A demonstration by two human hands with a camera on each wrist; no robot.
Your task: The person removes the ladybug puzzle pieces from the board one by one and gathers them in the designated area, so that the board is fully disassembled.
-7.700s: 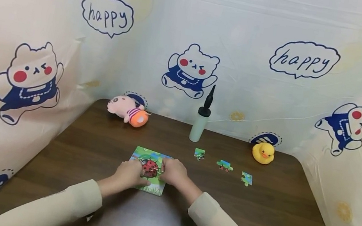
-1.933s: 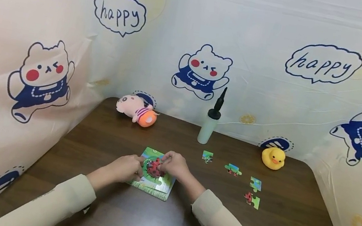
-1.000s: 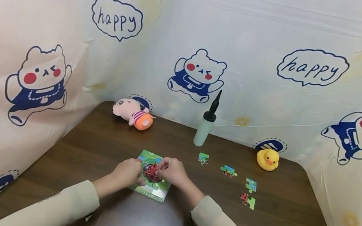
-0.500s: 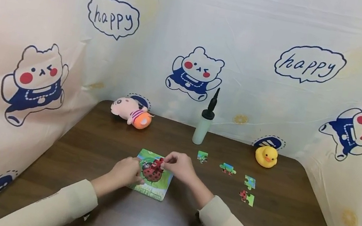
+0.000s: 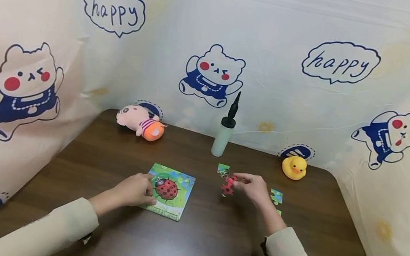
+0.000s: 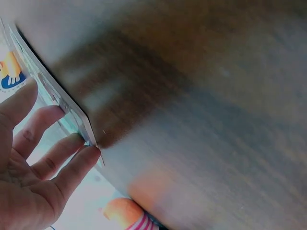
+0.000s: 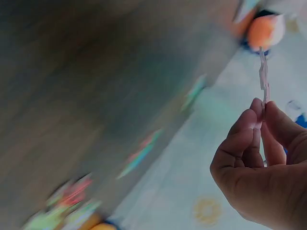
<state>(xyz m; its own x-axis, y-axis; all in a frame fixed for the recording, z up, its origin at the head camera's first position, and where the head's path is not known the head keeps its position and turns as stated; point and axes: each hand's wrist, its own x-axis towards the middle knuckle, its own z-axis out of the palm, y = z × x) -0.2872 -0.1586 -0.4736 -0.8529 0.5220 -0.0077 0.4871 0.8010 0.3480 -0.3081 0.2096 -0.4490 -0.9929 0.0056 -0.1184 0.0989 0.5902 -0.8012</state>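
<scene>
My right hand (image 5: 257,189) pinches a red, black-spotted jigsaw piece (image 5: 228,186) between thumb and fingertips, above the table to the right of the puzzle board. In the right wrist view that piece (image 7: 264,76) shows edge-on above the fingertips. The square puzzle board (image 5: 176,206) lies flat, with a whole ladybird picture on green and blue. My left hand (image 5: 135,189) rests at the board's left side, fingers loosely extended. The left wrist view has fingertips touching the board's edge (image 6: 86,120).
A loose green-blue piece (image 5: 223,168) lies behind the held one. Another blue-green piece (image 5: 276,196) lies right, with a green corner (image 5: 279,212) half hidden by my right arm. Behind stand a pump (image 5: 221,140), a pink plush toy (image 5: 140,122) and a rubber duck (image 5: 294,167).
My right hand has lifted the red-spotted piece off the board and carried it right, uncovering the ladybird picture. Earlier, another red-and-green piece came to lie on the right. The left hand has stayed by the board.
</scene>
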